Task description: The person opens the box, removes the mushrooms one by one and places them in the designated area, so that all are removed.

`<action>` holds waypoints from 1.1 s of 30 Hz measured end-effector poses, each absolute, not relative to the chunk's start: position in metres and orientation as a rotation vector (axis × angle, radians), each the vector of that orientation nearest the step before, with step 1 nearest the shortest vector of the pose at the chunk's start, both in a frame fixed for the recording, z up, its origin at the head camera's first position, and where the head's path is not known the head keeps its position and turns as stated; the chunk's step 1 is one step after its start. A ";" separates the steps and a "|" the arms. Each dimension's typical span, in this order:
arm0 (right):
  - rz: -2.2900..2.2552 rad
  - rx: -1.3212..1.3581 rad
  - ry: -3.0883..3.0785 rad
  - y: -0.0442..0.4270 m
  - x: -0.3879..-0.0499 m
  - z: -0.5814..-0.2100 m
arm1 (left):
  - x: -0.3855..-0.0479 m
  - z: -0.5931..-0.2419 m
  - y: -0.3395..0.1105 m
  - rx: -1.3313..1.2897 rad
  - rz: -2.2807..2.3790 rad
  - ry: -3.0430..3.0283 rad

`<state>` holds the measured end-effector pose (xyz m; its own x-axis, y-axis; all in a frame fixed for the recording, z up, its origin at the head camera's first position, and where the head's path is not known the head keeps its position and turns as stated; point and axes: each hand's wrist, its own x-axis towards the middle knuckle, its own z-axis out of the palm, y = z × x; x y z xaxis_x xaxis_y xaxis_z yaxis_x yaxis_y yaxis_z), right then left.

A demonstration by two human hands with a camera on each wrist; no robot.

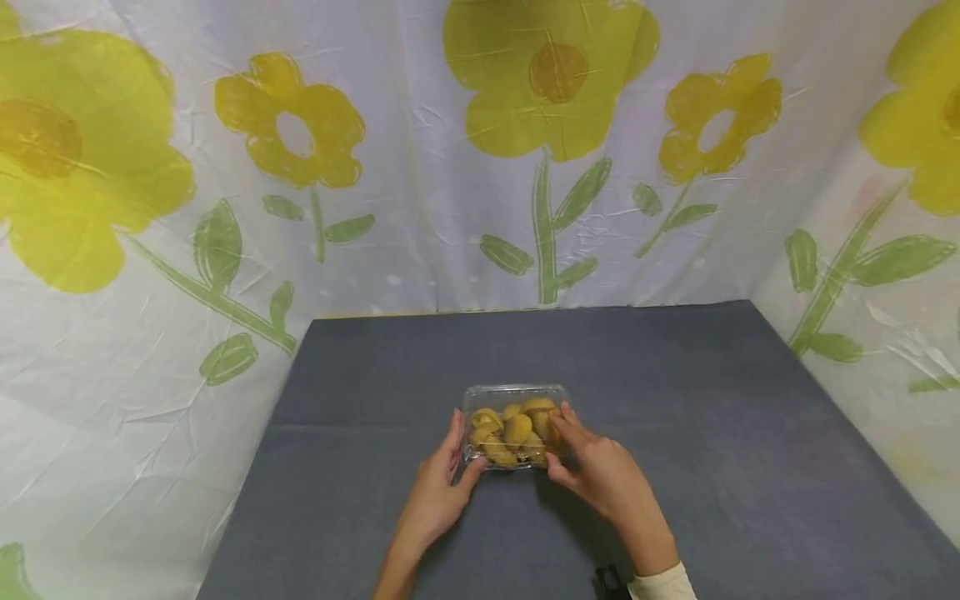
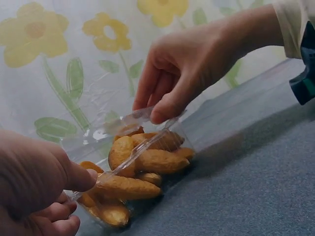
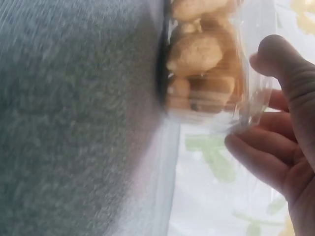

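A clear plastic box point(image 1: 517, 388) with a lid stands on the grey cloth in the head view. Several golden-brown, bread-like pieces point(image 1: 517, 429) fill it; their exact kind is hard to tell. At the box's left side, my left hand point(image 1: 435, 500) grips the rim between thumb and fingers, seen closer in the left wrist view. My right hand point(image 1: 607, 475) holds the right end. In the right wrist view, the thumb point(image 3: 278, 54) and fingers of that hand pinch the plastic edge. Whether the lid is fastened cannot be made out.
Grey cloth point(image 1: 360, 375) covers the table around the box. Behind and at both sides hangs a white curtain point(image 1: 420, 208) printed with yellow flowers. A dark device point(image 1: 611, 579) sits at my right wrist, beside a cream sleeve point(image 1: 663, 586).
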<state>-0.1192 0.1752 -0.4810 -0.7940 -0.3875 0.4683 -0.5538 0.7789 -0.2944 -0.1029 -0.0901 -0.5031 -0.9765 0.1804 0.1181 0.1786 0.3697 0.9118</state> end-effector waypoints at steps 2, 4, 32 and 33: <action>0.557 0.709 -2.552 0.172 -0.121 -0.479 | -0.104 -0.502 -0.091 0.332 1.714 2.608; 0.526 0.701 -2.546 0.171 -0.122 -0.474 | -0.103 -0.502 -0.091 0.327 1.697 2.618; 1.168 0.511 -2.694 0.191 -0.217 -0.434 | -0.102 -0.504 -0.087 0.306 1.609 2.717; 1.189 0.500 -2.692 0.191 -0.220 -0.437 | -0.102 -0.504 -0.087 0.306 1.609 2.716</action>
